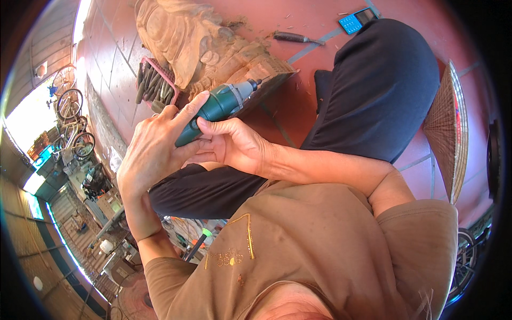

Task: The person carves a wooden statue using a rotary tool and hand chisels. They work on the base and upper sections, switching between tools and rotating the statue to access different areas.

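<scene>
Both hands wrap a green rotary tool (pixel 216 109) above the person's dark-trousered lap. The left hand (pixel 154 152) curls around its rear end, forefinger stretched along the body; the right hand (pixel 234 144) pinches the middle from below, thumb on top. The tool's grey nose points at a carved wooden figure (pixel 186 42) lying on the red tiled floor (pixel 298 101). A pink basket of chisels (pixel 152 82) sits just beside the carving. A loose chisel (pixel 293 37) and a blue phone (pixel 354 20) lie near the floor's far edge.

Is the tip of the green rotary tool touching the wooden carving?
No: the green rotary tool, held in both hands, has its tip clear of the wooden carving.
</scene>
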The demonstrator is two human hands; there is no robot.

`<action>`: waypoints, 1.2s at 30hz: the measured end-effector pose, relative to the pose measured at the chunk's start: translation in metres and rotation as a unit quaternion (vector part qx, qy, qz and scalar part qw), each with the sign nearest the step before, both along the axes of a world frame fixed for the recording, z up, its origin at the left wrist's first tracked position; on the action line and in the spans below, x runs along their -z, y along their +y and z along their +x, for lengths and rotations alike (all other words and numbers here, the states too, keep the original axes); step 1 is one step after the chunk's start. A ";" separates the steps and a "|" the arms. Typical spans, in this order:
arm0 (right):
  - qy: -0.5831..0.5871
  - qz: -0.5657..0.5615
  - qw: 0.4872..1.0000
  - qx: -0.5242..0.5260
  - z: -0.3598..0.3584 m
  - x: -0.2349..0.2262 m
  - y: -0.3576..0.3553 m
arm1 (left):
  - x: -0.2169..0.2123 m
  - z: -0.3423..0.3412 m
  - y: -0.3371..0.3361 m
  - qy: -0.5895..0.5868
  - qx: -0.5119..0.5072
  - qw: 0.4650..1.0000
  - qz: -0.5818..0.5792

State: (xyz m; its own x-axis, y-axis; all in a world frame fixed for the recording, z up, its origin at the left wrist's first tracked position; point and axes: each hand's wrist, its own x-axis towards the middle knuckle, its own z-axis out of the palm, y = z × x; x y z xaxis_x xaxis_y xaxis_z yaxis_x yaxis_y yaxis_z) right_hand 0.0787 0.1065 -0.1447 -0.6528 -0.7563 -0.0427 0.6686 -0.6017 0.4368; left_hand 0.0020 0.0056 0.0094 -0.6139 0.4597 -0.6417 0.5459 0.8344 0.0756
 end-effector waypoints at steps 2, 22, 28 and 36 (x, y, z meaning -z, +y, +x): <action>0.005 -0.006 1.000 0.011 0.000 0.001 -0.001 | -0.001 -0.001 0.001 0.000 0.007 1.000 0.001; 0.025 -0.025 0.999 0.030 -0.015 0.005 -0.003 | -0.001 -0.012 0.007 0.029 0.023 0.999 -0.024; 0.013 -0.023 0.999 0.027 -0.019 0.003 -0.002 | 0.000 -0.015 0.007 0.031 0.024 0.999 -0.035; 0.035 -0.004 0.998 0.051 -0.022 0.009 -0.008 | 0.002 -0.014 0.006 0.044 0.012 0.998 -0.043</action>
State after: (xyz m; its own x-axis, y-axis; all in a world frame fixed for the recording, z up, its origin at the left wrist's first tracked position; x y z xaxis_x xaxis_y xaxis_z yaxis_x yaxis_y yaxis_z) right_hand 0.0564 0.0981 -0.1539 -0.7271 -0.6865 0.0106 0.6334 -0.6647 0.3962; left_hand -0.0122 0.0115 0.0077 -0.6599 0.4197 -0.6232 0.5667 0.8226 -0.0461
